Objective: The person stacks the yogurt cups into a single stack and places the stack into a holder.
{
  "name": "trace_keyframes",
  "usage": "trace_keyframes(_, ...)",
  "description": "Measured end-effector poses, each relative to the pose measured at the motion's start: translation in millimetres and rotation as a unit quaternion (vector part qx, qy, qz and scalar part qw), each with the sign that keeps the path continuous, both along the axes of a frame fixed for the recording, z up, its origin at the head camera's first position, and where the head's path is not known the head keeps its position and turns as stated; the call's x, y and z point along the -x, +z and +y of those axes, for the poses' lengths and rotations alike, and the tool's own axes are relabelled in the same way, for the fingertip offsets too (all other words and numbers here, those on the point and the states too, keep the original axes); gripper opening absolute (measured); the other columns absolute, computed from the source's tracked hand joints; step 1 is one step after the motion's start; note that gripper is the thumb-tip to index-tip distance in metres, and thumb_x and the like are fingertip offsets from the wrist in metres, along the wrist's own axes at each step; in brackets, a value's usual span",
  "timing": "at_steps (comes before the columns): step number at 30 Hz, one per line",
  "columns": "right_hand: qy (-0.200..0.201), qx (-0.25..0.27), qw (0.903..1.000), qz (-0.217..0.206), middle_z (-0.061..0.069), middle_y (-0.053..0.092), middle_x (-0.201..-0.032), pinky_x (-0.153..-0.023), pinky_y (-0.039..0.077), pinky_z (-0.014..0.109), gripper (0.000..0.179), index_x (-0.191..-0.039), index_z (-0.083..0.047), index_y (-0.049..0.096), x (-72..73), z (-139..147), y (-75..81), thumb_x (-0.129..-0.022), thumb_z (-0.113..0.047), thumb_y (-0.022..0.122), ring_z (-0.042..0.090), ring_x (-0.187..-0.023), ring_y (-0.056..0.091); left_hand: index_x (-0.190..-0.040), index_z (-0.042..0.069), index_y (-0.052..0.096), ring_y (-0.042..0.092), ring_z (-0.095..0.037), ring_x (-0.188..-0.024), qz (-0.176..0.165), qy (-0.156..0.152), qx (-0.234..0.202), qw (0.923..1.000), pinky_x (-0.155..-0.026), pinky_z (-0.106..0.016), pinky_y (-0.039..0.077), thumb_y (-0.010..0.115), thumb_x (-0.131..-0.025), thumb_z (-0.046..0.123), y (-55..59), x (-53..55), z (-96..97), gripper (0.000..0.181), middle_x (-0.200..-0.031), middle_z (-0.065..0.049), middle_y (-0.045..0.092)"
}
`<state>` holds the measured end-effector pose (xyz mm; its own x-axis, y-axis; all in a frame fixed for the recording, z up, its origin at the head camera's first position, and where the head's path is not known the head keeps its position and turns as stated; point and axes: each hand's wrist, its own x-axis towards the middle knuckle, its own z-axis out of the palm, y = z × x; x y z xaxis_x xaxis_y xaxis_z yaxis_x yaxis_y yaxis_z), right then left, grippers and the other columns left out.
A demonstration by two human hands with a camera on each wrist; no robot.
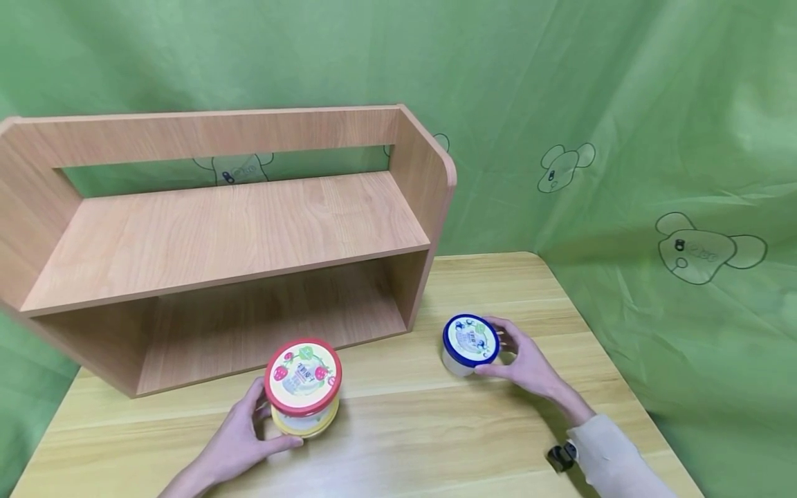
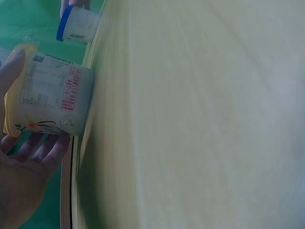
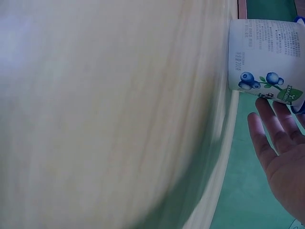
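We see smooth plastic on the round white red-lidded tub (image 1: 303, 377) at 7 o'clock in the head view, the round white yellow-lidded tub (image 2: 50, 95) beneath it and the round white blue-lidded tub (image 1: 470, 342) at 5 o'clock. We find matt wood grain on the pinkish-brown open wooden shelf (image 1: 230, 228) toward 10 o'clock, a light sheen on the pale yellow wood-grained tabletop (image 1: 405, 443) at 6, and creased, faintly shiny green cloth (image 1: 654, 104) at 2.

Shelf (image 1: 230, 221) cropped left, yellow lid (image 1: 320, 427) mostly hidden, print (image 3: 277, 40) on blueberry tub (image 3: 262, 59) seemingly illegible
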<state>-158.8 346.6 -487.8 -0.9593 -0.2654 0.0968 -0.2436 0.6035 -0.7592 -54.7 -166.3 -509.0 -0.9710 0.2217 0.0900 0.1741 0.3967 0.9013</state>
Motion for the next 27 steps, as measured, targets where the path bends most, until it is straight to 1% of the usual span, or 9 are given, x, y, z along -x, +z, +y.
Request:
trace_keyframes(2, -0.002, -0.001, 1.0000, 0.002, 0.018, 0.059, -0.147, -0.103, 0.054, 0.032, 0.097, -0.155, -0.008, 0.045, -0.3, -0.7, 1.0, -0.075, -0.024, 0.097, 0.030, -0.124, 0.061, -0.148, 0.009, 0.046, 0.057, 0.011, -0.123, 0.000, 0.000, 0.000, 1.0000, -0.105, -0.017, 0.058, 0.099, -0.071, 0.026, 0.2, 0.2, 0.1, 0.095, -0.143, -0.013, 0.066)
trace_keyframes(6, -0.007, -0.002, 0.9999, 0.009, 0.016, 0.060, -0.146, -0.102, 0.052, 0.024, 0.097, -0.154, -0.009, 0.046, -0.9, -2.3, 2.4, -0.073, -0.025, 0.098, 0.023, -0.122, 0.061, -0.148, 0.010, 0.047, 0.058, 0.010, -0.123, -0.007, 0.002, -0.001, 1.0000, -0.105, -0.017, 0.058, 0.100, -0.071, 0.027, 1.5, -0.4, 0.5, 0.095, -0.142, -0.012, 0.066)
trace_keyframes(10, -0.011, -0.001, 0.9998, 0.017, 0.015, 0.061, -0.145, -0.100, 0.051, 0.020, 0.097, -0.153, -0.010, 0.048, -2.2, -4.1, 2.9, -0.072, -0.025, 0.099, 0.014, -0.120, 0.060, -0.148, 0.010, 0.046, 0.058, 0.009, -0.124, -0.004, -0.005, -0.004, 1.0000, -0.105, -0.018, 0.058, 0.099, -0.072, 0.028, 2.2, -1.8, 0.6, 0.094, -0.142, -0.013, 0.066)
trace_keyframes(13, -0.011, -0.002, 0.9997, 0.019, 0.015, 0.062, -0.144, -0.100, 0.051, 0.020, 0.097, -0.153, -0.010, 0.048, -3.3, -5.8, 4.2, -0.072, -0.025, 0.099, 0.009, -0.119, 0.060, -0.148, 0.010, 0.046, 0.057, 0.010, -0.124, -0.005, -0.006, -0.007, 1.0000, -0.105, -0.018, 0.058, 0.099, -0.072, 0.027, 2.1, -2.1, 0.6, 0.094, -0.142, -0.013, 0.066)
trace_keyframes(16, -0.008, -0.002, 0.9997, 0.023, 0.015, 0.063, -0.143, -0.101, 0.053, 0.022, 0.096, -0.153, -0.011, 0.048, -3.5, -7.5, 7.2, -0.072, -0.025, 0.099, 0.007, -0.117, 0.060, -0.148, 0.011, 0.046, 0.056, 0.011, -0.124, -0.010, 0.001, -0.005, 0.9999, -0.106, -0.018, 0.057, 0.099, -0.072, 0.027, 1.6, -1.9, 0.6, 0.094, -0.143, -0.011, 0.065)
trace_keyframes(21, -0.009, -0.007, 0.9994, 0.033, 0.013, 0.063, -0.143, -0.102, 0.053, 0.026, 0.097, -0.153, -0.013, 0.048, -3.9, -12.2, 15.3, -0.071, -0.026, 0.099, 0.006, -0.116, 0.061, -0.148, 0.010, 0.046, 0.055, 0.012, -0.124, -0.009, 0.005, 0.001, 0.9999, -0.105, -0.018, 0.057, 0.099, -0.071, 0.026, 0.7, -1.9, 0.6, 0.095, -0.143, -0.011, 0.065)
trace_keyframes(27, -0.013, 0.000, 0.9992, 0.039, 0.011, 0.062, -0.145, -0.104, 0.054, 0.027, 0.098, -0.153, -0.014, 0.048, -5.1, -19.9, 25.1, -0.071, -0.026, 0.100, -0.001, -0.118, 0.057, -0.149, 0.009, 0.045, 0.056, 0.011, -0.124, -0.012, 0.007, 0.005, 0.9999, -0.106, -0.018, 0.057, 0.099, -0.071, 0.027, 1.3, -2.4, 1.5, 0.096, -0.143, -0.012, 0.065)
